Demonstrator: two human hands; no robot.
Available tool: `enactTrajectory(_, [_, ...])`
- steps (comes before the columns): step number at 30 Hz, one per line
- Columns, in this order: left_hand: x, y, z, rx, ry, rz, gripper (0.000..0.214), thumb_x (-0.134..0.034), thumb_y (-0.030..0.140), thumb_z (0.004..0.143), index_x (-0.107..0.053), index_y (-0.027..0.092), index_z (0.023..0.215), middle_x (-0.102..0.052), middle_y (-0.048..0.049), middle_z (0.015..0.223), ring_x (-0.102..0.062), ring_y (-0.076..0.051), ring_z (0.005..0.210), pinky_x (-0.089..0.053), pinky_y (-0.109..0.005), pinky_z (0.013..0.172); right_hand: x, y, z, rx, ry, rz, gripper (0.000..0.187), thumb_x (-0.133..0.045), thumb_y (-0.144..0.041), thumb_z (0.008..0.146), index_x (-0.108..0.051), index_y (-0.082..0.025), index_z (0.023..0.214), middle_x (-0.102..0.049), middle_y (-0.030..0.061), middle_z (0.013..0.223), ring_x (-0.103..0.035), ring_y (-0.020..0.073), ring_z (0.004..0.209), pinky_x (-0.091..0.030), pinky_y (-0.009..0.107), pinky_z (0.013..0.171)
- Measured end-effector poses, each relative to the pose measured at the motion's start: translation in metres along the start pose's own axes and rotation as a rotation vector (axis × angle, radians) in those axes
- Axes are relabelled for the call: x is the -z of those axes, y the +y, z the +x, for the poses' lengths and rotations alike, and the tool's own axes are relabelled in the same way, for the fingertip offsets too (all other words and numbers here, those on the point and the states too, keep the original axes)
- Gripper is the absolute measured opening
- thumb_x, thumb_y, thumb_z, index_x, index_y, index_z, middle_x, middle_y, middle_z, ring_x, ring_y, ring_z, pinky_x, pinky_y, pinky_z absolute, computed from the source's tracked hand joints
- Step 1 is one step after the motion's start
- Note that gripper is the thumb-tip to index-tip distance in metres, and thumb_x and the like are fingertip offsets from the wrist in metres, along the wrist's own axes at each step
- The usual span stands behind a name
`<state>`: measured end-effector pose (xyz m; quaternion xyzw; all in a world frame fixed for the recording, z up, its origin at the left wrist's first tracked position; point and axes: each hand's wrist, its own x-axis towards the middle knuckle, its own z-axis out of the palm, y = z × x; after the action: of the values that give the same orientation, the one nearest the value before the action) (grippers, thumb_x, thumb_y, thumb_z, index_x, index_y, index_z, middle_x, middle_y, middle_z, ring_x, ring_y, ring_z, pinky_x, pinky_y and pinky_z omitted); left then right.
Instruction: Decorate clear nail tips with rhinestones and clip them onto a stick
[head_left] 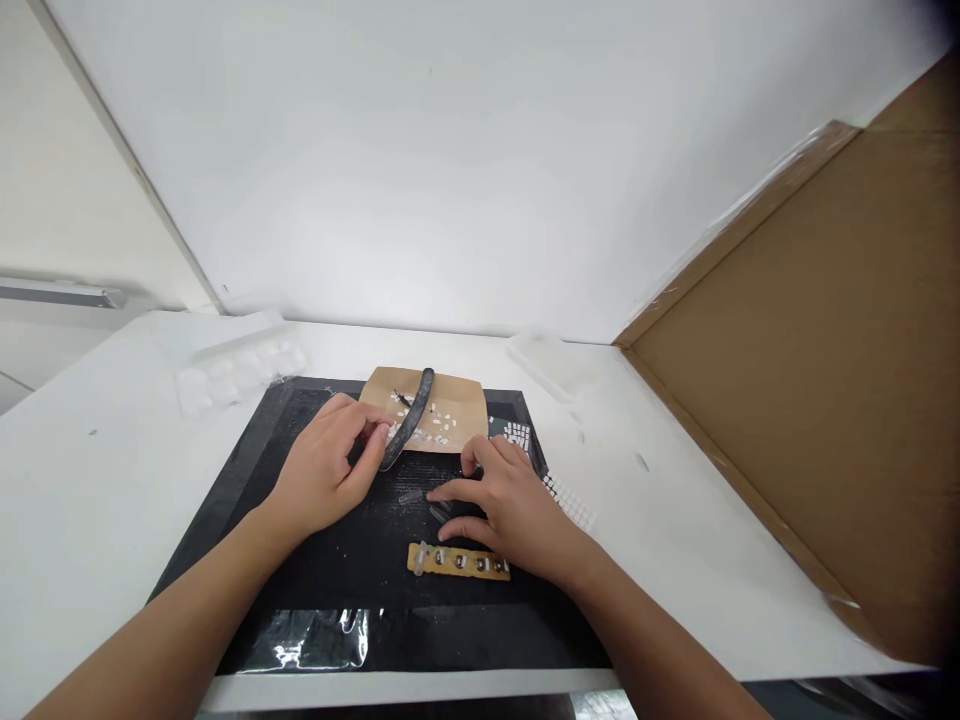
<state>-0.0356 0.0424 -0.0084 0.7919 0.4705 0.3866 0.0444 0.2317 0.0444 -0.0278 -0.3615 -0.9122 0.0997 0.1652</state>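
Note:
My left hand [326, 470] rests on a black mat [247, 480] with its fingers curled round the lower end of a long dark grey nail file [412, 415]. The file lies slanted across a brown paper sheet [461, 400] strewn with small white pieces. My right hand [504, 505] lies on the mat to the right, fingers bent and pressed down beside small clear pieces [412, 497]; whether it holds one is hidden. Just in front of it lies a tan strip [457, 562] carrying several small round pieces.
A clear plastic tray [236, 370] sits at the back left of the white table [90, 500], and another clear tray [555, 365] at the back right. White dotted sheets [570, 500] lie right of the mat. A large cardboard panel [810, 380] stands along the right side.

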Motion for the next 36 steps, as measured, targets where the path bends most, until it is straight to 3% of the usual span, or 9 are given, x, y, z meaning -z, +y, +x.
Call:
enactTrajectory(3, [-0.002, 0.000, 0.000, -0.066, 0.036, -0.021, 0.010, -0.056, 0.016, 0.098, -0.064, 0.019, 0.102, -0.065, -0.0038, 0.083, -0.056, -0.020, 0.082, -0.048, -0.033, 0.075, -0.001, 0.001, 0.000, -0.019, -0.004, 0.012, 0.041, -0.078, -0.059, 0.082, -0.079, -0.037, 0.117, -0.055, 0.0071, 0.104, -0.052, 0.0252, 0.097, -0.047, 0.042, 0.089])
enactTrajectory(7, [-0.003, 0.002, -0.001, -0.123, 0.020, -0.035, 0.010, -0.056, 0.014, 0.097, -0.064, 0.018, 0.102, -0.067, -0.0049, 0.085, -0.055, -0.020, 0.083, -0.048, -0.034, 0.076, -0.001, 0.001, 0.002, -0.006, -0.004, 0.060, 0.028, -0.078, -0.051, 0.086, -0.081, -0.036, 0.110, -0.055, 0.0067, 0.103, -0.051, 0.0235, 0.096, -0.047, 0.040, 0.089])
enactTrajectory(20, [-0.002, 0.002, 0.000, -0.094, 0.004, -0.022, 0.010, -0.054, 0.015, 0.097, -0.063, 0.019, 0.100, -0.068, -0.0055, 0.089, -0.055, -0.021, 0.087, -0.048, -0.036, 0.080, 0.003, -0.002, 0.005, 0.016, -0.055, 0.200, 0.001, -0.074, -0.022, 0.093, -0.074, -0.022, 0.093, -0.058, 0.0055, 0.098, -0.052, 0.0223, 0.099, -0.048, 0.038, 0.091])
enactTrajectory(27, [-0.006, -0.001, 0.001, -0.042, -0.025, 0.043, 0.011, -0.053, 0.019, 0.099, -0.064, 0.019, 0.101, -0.061, -0.0034, 0.081, -0.053, -0.021, 0.083, -0.046, -0.037, 0.081, 0.018, -0.001, 0.004, 0.015, -0.079, 0.344, 0.008, -0.065, -0.021, 0.099, -0.065, -0.021, 0.091, -0.063, 0.0048, 0.099, -0.055, 0.0212, 0.102, -0.047, 0.038, 0.096])
enactTrajectory(31, [-0.009, -0.004, -0.001, 0.019, -0.057, 0.114, 0.013, -0.055, 0.025, 0.100, -0.066, 0.020, 0.103, -0.064, -0.0049, 0.089, -0.054, -0.023, 0.089, -0.045, -0.040, 0.087, 0.022, 0.006, 0.001, -0.107, 0.013, 0.385, 0.010, -0.054, -0.023, 0.104, -0.059, -0.021, 0.095, -0.066, 0.0046, 0.098, -0.059, 0.0198, 0.095, -0.049, 0.036, 0.087])
enactTrajectory(36, [-0.013, -0.002, -0.003, -0.008, -0.025, 0.186, 0.013, -0.060, 0.027, 0.097, -0.068, 0.020, 0.106, -0.068, -0.0077, 0.099, -0.054, -0.027, 0.098, -0.045, -0.043, 0.094, 0.017, 0.016, 0.001, -0.304, 0.166, 0.449, 0.014, -0.051, -0.034, 0.105, -0.058, -0.022, 0.105, -0.071, 0.0020, 0.089, -0.064, 0.0166, 0.077, -0.049, 0.030, 0.070])
